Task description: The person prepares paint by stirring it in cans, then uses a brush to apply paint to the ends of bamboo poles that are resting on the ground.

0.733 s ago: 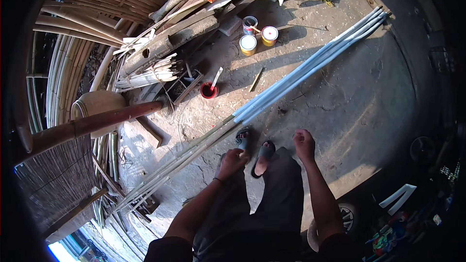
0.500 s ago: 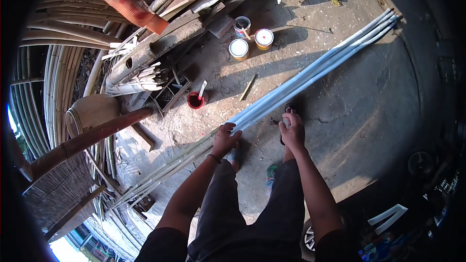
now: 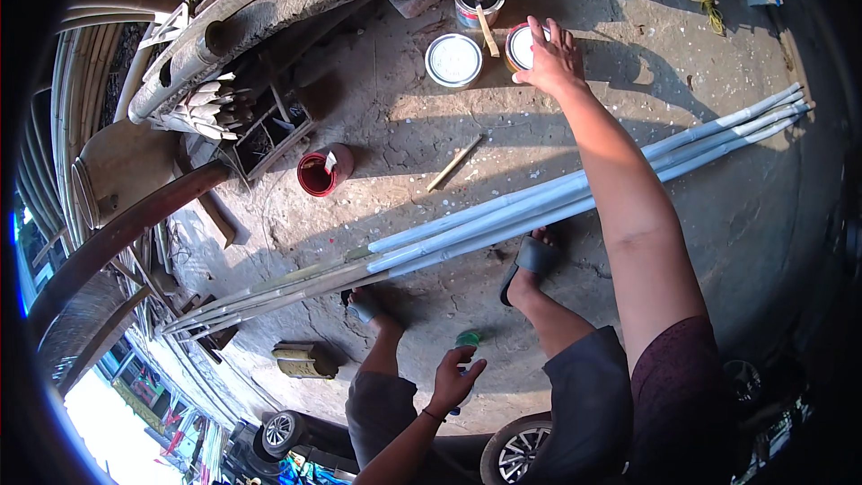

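Note:
My right hand [image 3: 554, 61] reaches out over the paint can [image 3: 515, 48] on the right of a group of three. Its fingers are spread across the lid's edge; whether they touch it I cannot tell. Beside that can stand a white-lidded can [image 3: 452, 60] and an uncovered can [image 3: 469, 16] with a wooden-handled brush [image 3: 488, 34] across its rim. Low in front of me, my left hand [image 3: 455, 381] hangs with fingers apart, holding nothing. Between my feet and the cans lie several bamboo poles [image 3: 503, 218], pale blue-white along the right part and bare at the left ends.
A red paint can [image 3: 339, 169] with a pale stick in it stands left of a loose wooden strip [image 3: 455, 163]. Split bamboo [image 3: 208, 115], logs [image 3: 296, 18] and a dark red beam [image 3: 135, 226] crowd the left. A car wheel [image 3: 523, 454] shows near the bottom.
My right hand has gone from near my knees out to the right-hand can. My left hand has left the poles and drawn back toward me. My feet and the view have shifted.

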Demonstrator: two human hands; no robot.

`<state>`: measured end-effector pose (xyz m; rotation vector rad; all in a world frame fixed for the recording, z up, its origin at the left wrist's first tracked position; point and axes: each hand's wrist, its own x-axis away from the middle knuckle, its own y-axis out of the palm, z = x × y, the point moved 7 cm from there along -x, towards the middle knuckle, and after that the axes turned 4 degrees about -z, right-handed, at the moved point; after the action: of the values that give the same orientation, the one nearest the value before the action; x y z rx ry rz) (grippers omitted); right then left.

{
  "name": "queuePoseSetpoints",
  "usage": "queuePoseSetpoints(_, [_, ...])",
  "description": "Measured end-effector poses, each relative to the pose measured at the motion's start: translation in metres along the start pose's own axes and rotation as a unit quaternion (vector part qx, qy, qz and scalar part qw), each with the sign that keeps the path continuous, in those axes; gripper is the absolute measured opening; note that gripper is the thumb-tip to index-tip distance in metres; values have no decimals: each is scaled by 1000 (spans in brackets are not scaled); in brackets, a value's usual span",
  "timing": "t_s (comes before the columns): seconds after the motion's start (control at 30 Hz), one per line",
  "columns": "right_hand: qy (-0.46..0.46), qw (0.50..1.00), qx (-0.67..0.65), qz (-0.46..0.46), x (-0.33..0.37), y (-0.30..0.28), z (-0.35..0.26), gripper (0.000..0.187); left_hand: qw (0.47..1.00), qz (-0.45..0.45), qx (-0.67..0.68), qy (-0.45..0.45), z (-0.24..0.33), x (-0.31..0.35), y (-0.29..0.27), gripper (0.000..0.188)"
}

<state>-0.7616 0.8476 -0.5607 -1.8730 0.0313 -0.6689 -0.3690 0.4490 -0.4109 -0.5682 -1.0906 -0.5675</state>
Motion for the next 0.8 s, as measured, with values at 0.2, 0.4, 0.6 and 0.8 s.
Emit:
queuePoseSetpoints(0.2, [12,1000,15,-3,-8,13,-6,98,999,10,40,-13,1,-5,-14,38])
queuePoseSetpoints(0.4, [-17,996,15,82,61,-28,-17,95,997,19,41,65,12,20,-46,37])
queuePoseSetpoints(0.6, [-69,989,28,130,221,-84,-67,94,991,-39,-41,122,11,72,-116,39])
queuePoseSetpoints(0.8, [-20,993,-73,92,398,-72,-155,89,941,-17,-199,272,1,116,-248,35])
